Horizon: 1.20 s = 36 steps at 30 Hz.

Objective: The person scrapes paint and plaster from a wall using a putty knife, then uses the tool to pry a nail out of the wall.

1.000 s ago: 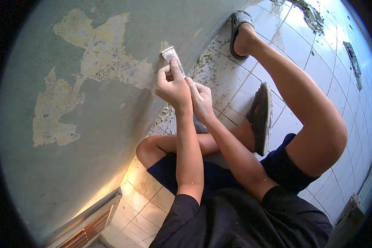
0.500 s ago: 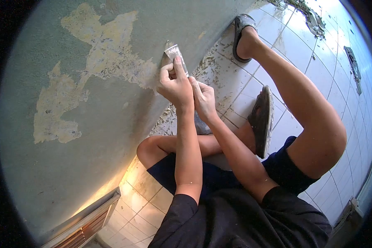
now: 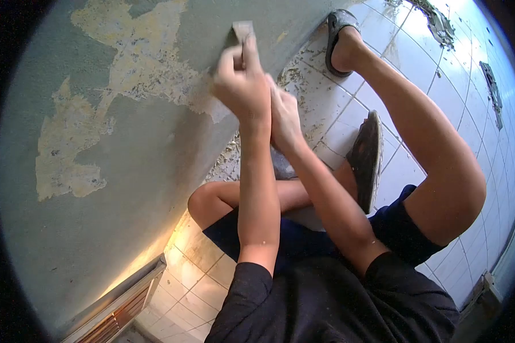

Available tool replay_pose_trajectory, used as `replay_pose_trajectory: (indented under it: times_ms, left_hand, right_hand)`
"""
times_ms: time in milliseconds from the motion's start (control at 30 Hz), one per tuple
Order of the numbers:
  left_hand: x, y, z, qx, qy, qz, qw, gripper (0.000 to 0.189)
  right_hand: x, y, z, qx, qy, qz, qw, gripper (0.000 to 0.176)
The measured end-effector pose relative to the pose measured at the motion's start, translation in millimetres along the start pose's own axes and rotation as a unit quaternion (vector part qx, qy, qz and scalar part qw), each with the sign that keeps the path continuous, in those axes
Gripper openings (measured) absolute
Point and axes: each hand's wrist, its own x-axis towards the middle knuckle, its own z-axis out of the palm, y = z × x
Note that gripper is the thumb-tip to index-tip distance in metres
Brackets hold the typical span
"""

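Note:
A putty knife (image 3: 243, 27) with a flat, pale-smeared blade lies against the green-grey wall (image 3: 149, 160). My left hand (image 3: 240, 86) is closed around it, one finger stretched along the blade. Just behind and to the right, my right hand (image 3: 286, 114) is also closed, pressed close to the left wrist at the tool's handle end. Most of the handle is hidden by the hands, and both are slightly blurred. Left of the blade, a bare patch (image 3: 146, 57) of yellowish, mottled surface shows where the coating is gone.
Scraped flakes (image 3: 294, 86) litter the white tiled floor (image 3: 400, 177) along the wall's foot. My bent legs and dark clogs (image 3: 365, 160) take up the floor at right. Larger peeled pieces (image 3: 435, 26) lie farther off. A framed slatted panel (image 3: 120, 314) stands at lower left.
Both hands and the putty knife have moved upward along the wall, away from my body. The view has shifted slightly.

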Motion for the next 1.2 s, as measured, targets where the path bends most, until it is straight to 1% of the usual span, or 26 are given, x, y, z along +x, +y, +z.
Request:
replay_pose_trajectory:
  times_ms: [33, 100, 167, 233, 267, 300, 367, 400, 467, 500, 533, 567, 633, 667, 733, 800, 833, 867, 900, 967, 1000, 1033, 1100, 1133, 1200]
  left_hand:
    - [12, 6, 6, -0.005, -0.001, 0.01, 1.0, 0.029]
    - [31, 30, 14, -0.018, 0.0, 0.024, 1.0, 0.031]
    - [28, 32, 20, -0.03, 0.012, 0.041, 0.999, 0.032]
    - [11, 25, 20, 0.015, -0.025, 0.024, 0.999, 0.032]
    - [1, 13, 20, 0.031, -0.013, 0.032, 0.999, 0.032]
    - [-9, 2, 16, 0.019, -0.034, -0.006, 0.999, 0.029]
    - [-30, -11, 9, 0.002, -0.029, -0.065, 0.997, 0.028]
    - [-39, -15, 2, 0.005, -0.036, -0.07, 0.997, 0.028]
    - [-47, -22, -10, -0.002, -0.018, -0.107, 0.994, 0.023]
    - [-52, -27, -16, -0.001, -0.017, -0.105, 0.994, 0.023]
    - [-56, -32, -20, 0.007, -0.018, -0.109, 0.994, 0.023]
    - [-57, -38, -20, 0.015, -0.018, -0.112, 0.993, 0.024]
    - [-51, -30, -20, -0.002, -0.015, -0.121, 0.993, 0.025]
    - [-46, -28, -18, -0.021, -0.024, -0.119, 0.992, 0.026]
    - [-32, -22, -14, -0.05, -0.041, -0.103, 0.993, 0.028]
    - [-34, -15, -17, -0.035, -0.045, -0.117, 0.992, 0.027]
    - [-30, -12, -15, -0.025, -0.042, -0.123, 0.991, 0.027]
    - [-34, -18, -14, -0.029, -0.028, -0.105, 0.994, 0.027]
    - [-34, -17, -12, -0.033, -0.027, -0.103, 0.994, 0.027]
    - [-35, -18, -12, -0.035, -0.02, -0.136, 0.99, 0.028]
    - [-30, -15, -9, -0.021, -0.019, -0.106, 0.994, 0.028]
    - [-26, -13, -7, -0.019, -0.02, -0.107, 0.994, 0.028]
    - [-25, -12, -7, 0.003, -0.034, -0.107, 0.994, 0.024]
    - [-26, -14, -5, -0.014, -0.019, -0.097, 0.995, 0.023]
    - [-24, -16, -5, -0.004, -0.025, -0.1, 0.995, 0.023]
  right_hand:
    - [5, -14, 1, -0.014, -0.017, 0.007, 1.0, 0.05]
    - [10, -37, 8, 0.118, -0.043, 0.043, 0.991, 0.048]
    - [9, -45, 6, 0.1, -0.036, 0.023, 0.994, 0.045]
    - [4, -30, -5, 0.046, 0.0, -0.036, 0.998, 0.046]
    - [-1, -20, -12, 0.017, 0.012, -0.015, 1.0, 0.046]
    - [-6, -5, -14, 0.059, 0.018, 0.012, 0.998, 0.046]
    - [-12, 24, -23, 0.085, 0.007, 0.024, 0.996, 0.044]
    - [-17, 33, -29, 0.064, -0.001, 0.042, 0.997, 0.043]
    - [-24, 50, -32, 0.043, -0.008, 0.045, 0.998, 0.043]
    - [-26, 56, -31, 0.019, -0.019, 0.043, 0.999, 0.043]
    - [-29, 56, -26, 0.008, -0.001, 0.052, 0.999, 0.043]
    - [-29, 56, -22, 0.008, -0.003, 0.047, 0.999, 0.043]
    - [-31, 47, -13, 0.049, 0.018, 0.056, 0.997, 0.044]
    - [-27, 42, -14, 0.048, 0.017, 0.057, 0.997, 0.044]
    - [-20, 29, -19, 0.026, -0.025, 0.073, 0.997, 0.046]
    - [-24, 28, -23, 0.013, -0.023, 0.08, 0.996, 0.047]
    - [-19, 25, -22, 0.001, -0.028, 0.078, 0.997, 0.048]
    - [-18, 35, -19, -0.017, -0.011, 0.022, 1.0, 0.049]
    - [-18, 34, -15, -0.018, -0.011, 0.017, 1.0, 0.049]
    - [-21, 33, -11, 0.037, 0.018, 0.041, 0.998, 0.05]
    - [-17, 29, -11, 0.02, 0.011, 0.021, 1.0, 0.05]
    - [-15, 26, -14, 0.02, 0.012, 0.023, 0.999, 0.05]
    - [-16, 22, -21, 0.018, -0.012, 0.071, 0.997, 0.05]
    - [-12, 30, -18, 0.014, -0.011, 0.039, 0.999, 0.051]
    - [-11, 32, -15, 0.015, -0.007, 0.048, 0.999, 0.051]
